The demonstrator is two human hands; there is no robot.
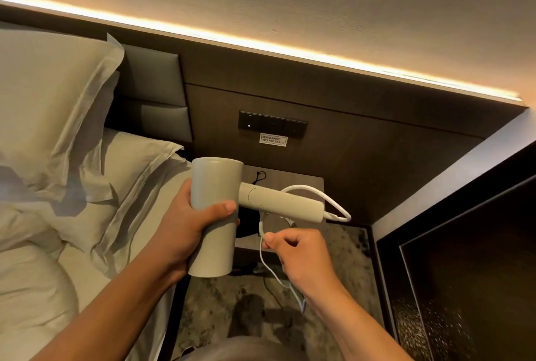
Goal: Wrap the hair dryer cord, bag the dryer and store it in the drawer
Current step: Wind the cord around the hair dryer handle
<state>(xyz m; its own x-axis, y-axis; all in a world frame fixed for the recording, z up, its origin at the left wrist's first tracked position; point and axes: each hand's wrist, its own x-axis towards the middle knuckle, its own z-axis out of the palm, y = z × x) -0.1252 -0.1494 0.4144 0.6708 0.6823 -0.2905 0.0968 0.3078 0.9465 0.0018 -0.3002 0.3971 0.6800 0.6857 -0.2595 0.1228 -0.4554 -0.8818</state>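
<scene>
A pale grey hair dryer [216, 186] is held in the air above the nightstand [293, 179]. My left hand [185, 224] is wrapped around its barrel, and the handle points right. The white cord [333, 201] leaves the handle's end in a loop, passes behind the handle and drops down. My right hand [295, 250] pinches the cord between thumb and forefinger just below the handle. A dark bag [249, 223] with a black drawstring [259, 176] lies on the nightstand, mostly hidden behind the dryer. No drawer front is clearly visible.
A bed with white pillows [58, 117] fills the left. A dark wood wall panel carries a switch plate [272, 124] with a label under it. Patterned carpet [342, 247] lies beside the nightstand. A dark cabinet [464, 259] stands on the right.
</scene>
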